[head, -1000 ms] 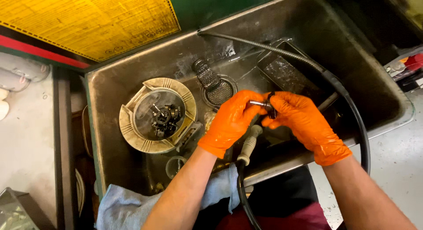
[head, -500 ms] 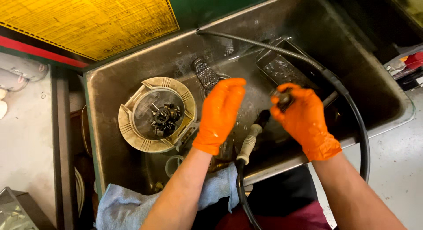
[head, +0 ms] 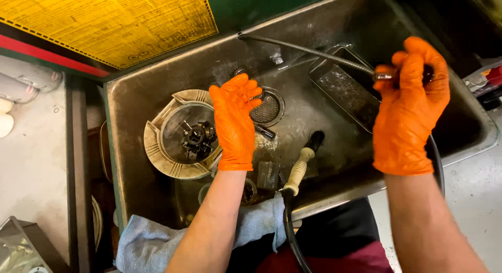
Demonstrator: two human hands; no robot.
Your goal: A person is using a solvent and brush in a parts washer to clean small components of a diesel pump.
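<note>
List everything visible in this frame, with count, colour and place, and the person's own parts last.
Sink basin: one, grey metal, fills the middle.
Round dish: one, tan, left in the basin, dark small parts inside.
Drain strainer: one, dark mesh, basin centre.
Rectangular tray: one, dark metal, right in the basin.
Flexible hose: one, grey, running from the back wall to the right hand.
Brush: one, cream handle, dark tip, on a black hose at the front edge.
Cloth: one, blue, over the front rim.
Yellow sheet: one, top left.
Left hand: orange glove, open, over the dish edge.
Right hand: orange glove, grip closed on the hose end.
</note>
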